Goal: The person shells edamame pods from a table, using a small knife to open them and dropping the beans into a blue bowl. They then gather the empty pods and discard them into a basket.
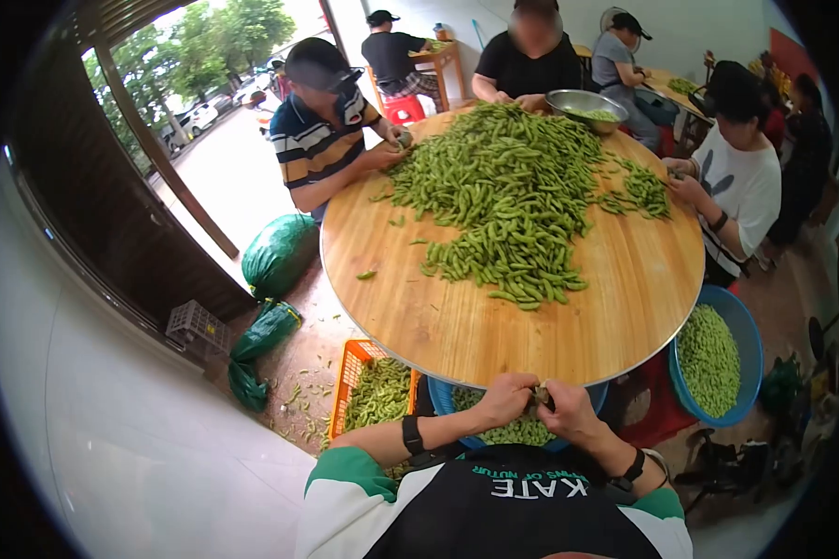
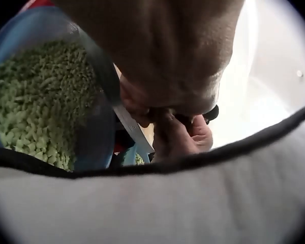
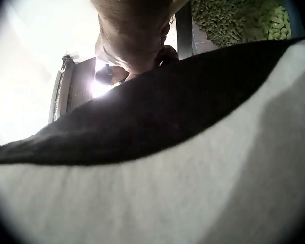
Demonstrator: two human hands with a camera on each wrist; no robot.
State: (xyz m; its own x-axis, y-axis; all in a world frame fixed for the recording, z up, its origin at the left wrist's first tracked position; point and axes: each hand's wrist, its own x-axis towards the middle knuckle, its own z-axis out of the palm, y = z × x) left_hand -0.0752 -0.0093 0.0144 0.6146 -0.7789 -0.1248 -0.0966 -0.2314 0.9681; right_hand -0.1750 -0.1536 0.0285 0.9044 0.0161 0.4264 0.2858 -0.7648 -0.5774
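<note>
My left hand (image 1: 505,399) and right hand (image 1: 573,410) meet at the near edge of the round wooden table (image 1: 382,303). Between their curled fingertips they pinch a small pod-like thing (image 1: 541,395), mostly hidden by the fingers. Something dark shows at the right thumb. Below the hands stands a blue tub (image 1: 434,393) holding shelled green beans (image 1: 522,431). In the left wrist view the left hand (image 2: 178,71) blocks much of the work; the right wrist view shows the right hand (image 3: 132,40) partly behind dark cloth. A large heap of green soybean pods (image 1: 503,186) covers the tabletop's far half.
An orange crate (image 1: 348,377) of pods sits at the lower left, near green sacks (image 1: 280,256). At the right is another blue tub (image 1: 753,349) of shelled beans. Several people sit around the table, one beside a metal bowl (image 1: 569,98). Loose pods lie on the floor.
</note>
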